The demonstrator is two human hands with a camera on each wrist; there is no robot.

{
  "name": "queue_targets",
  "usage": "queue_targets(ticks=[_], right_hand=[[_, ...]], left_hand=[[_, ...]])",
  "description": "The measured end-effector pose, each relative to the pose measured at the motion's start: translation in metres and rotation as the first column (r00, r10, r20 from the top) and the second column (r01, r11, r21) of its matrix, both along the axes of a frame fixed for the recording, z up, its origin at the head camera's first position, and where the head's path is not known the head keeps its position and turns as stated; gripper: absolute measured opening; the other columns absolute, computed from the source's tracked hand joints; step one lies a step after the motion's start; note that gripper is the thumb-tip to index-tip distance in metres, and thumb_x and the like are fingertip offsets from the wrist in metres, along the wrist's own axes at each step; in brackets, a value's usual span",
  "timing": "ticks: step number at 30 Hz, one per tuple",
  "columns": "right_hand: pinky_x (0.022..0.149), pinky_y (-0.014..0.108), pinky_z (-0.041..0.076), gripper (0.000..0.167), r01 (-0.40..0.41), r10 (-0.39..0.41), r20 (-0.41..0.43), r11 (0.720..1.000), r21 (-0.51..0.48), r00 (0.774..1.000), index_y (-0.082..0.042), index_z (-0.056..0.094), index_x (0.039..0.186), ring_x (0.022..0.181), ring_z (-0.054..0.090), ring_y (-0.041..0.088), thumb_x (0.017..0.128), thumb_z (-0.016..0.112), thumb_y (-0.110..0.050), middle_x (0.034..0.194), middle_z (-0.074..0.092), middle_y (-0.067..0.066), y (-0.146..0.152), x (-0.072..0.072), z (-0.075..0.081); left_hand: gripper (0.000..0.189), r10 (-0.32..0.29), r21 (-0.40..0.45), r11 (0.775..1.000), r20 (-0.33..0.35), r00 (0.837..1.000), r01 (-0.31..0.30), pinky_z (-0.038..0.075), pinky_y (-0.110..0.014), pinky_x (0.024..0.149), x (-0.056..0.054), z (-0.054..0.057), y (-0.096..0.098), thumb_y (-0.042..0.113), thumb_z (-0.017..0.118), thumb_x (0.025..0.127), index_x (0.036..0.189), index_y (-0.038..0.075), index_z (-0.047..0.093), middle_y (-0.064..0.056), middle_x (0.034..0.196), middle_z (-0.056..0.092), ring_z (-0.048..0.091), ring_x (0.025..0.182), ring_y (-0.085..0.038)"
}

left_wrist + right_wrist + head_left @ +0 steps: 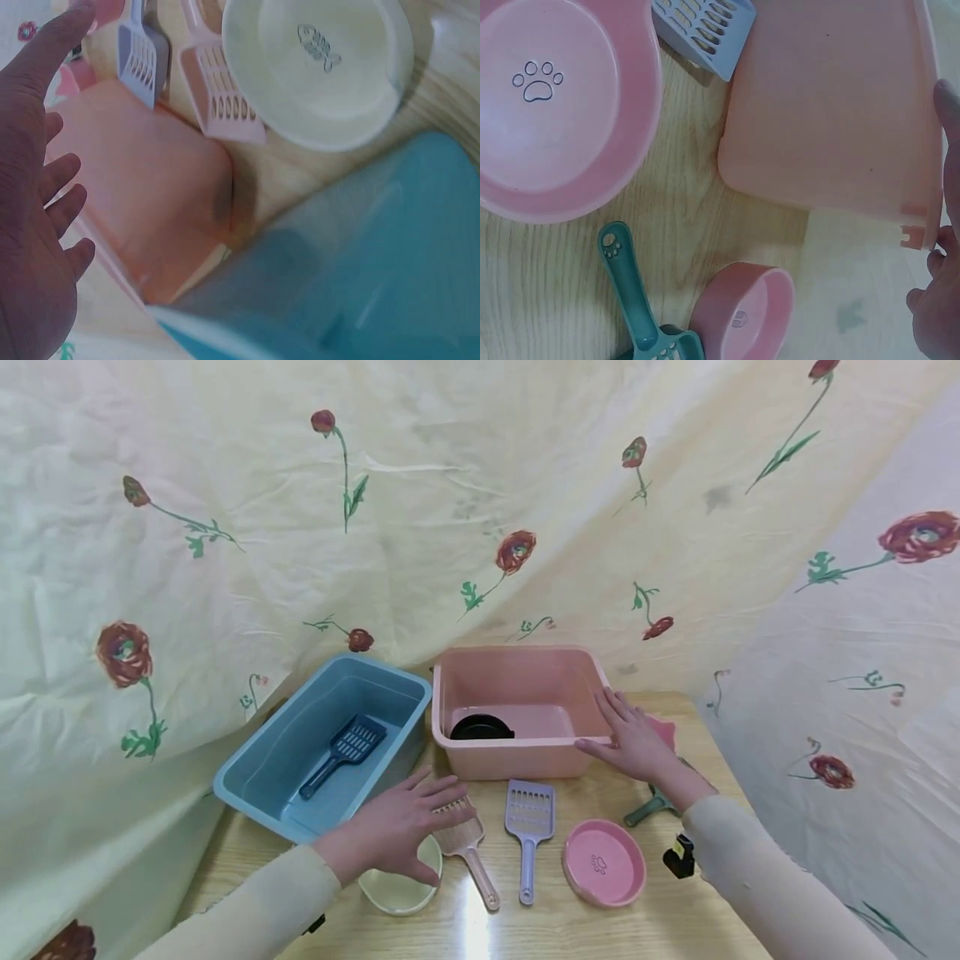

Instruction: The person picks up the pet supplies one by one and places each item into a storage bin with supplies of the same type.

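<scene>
My right hand (633,739) lies with straight fingers at the right rim of a pink litter box (517,762). In the right wrist view its fingertips touch that rim. My left hand (401,827) hovers with fingers spread, holding nothing, above a pale pink litter scoop (480,877) and a cream bowl (393,895). It partly hides both in the head view; the left wrist view shows the bowl's fishbone print. A black round dish (480,727) sits inside the pink box. To the left, a blue litter box (300,747) stands at an angle with a dark blue litter scoop (352,745) inside.
A lavender litter scoop (528,845) lies before the pink box, left of a pink paw-print bowl (603,864). A green scoop (634,292) and a smaller pink bowl (712,311) are right of the box. Flowered cloth (420,568) hangs behind the wooden table (540,935).
</scene>
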State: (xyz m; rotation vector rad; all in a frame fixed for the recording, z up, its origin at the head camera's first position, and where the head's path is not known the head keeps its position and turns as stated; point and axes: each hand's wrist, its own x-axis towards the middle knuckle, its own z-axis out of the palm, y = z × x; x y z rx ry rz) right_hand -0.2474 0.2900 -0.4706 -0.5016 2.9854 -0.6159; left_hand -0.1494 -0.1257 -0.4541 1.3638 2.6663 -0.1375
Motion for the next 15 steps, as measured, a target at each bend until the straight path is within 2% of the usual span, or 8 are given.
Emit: queue_targets(ticks=[5,10,15], right_hand=[[0.129,0.068,0.01,0.104,0.008,-0.008,0.006,1.0,-0.008,1.0,0.002,0.017,0.168,0.162,0.006,0.05,0.1,0.07,-0.056,0.176,0.01,0.028,0.002,0.0,-0.005],[0.129,0.067,0.012,0.104,0.004,-0.004,-0.013,1.0,0.018,1.0,0.0,0.018,0.169,0.163,0.006,0.048,0.099,0.069,-0.058,0.176,0.012,0.027,0.003,0.002,-0.008],[0.126,0.071,0.019,0.098,0.009,-0.007,-0.051,0.999,0.039,0.999,-0.004,0.025,0.169,0.162,0.012,0.049,0.1,0.069,-0.058,0.175,0.018,0.025,0.004,0.006,-0.011]], left_hand=[[0.099,-0.002,-0.036,0.999,-0.027,1.0,0.001,0.025,-0.053,0.131,0.002,-0.014,0.011,0.078,0.078,0.08,0.163,0.035,0.045,0.0,0.171,0.041,0.035,0.159,-0.023],[0.096,0.007,-0.041,0.999,0.011,1.0,-0.007,0.024,-0.053,0.131,0.003,-0.027,0.016,0.077,0.077,0.082,0.163,0.035,0.045,0.002,0.171,0.04,0.034,0.16,-0.022],[0.092,-0.014,-0.035,0.999,0.02,1.0,0.015,0.025,-0.053,0.131,0.005,-0.039,0.02,0.073,0.078,0.084,0.161,0.033,0.048,0.002,0.17,0.042,0.032,0.16,-0.025]])
